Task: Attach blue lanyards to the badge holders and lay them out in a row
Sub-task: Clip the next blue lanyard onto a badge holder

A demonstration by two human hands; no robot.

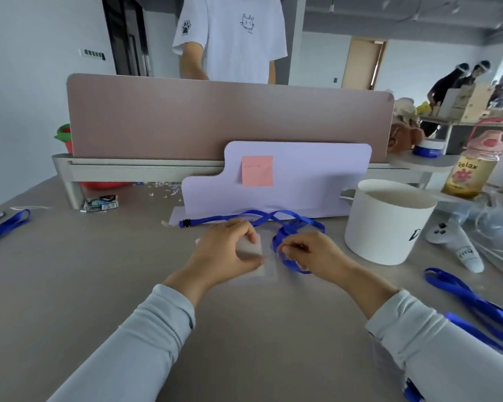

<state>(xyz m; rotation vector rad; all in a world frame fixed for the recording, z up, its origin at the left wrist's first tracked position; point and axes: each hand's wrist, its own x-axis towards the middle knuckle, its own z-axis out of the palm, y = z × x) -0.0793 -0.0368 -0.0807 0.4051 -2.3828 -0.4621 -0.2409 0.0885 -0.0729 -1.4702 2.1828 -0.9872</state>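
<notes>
Lanyards: three blue (244, 217) (3, 224) (471, 297); badge holder (262, 256): one, between hands.

Office: desk (70, 271) with partition screen (186, 117), sticky note (257, 170).

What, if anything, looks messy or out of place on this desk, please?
Small white paper scraps lie scattered at the base of the pink divider, like unswept trimmings. The blue lanyard being worked on is looped and tangled.

Both arms wear long, pale grey sleeves (145, 340). The cuffs bunch in soft folds at the wrists. Both hands are bare.
</notes>
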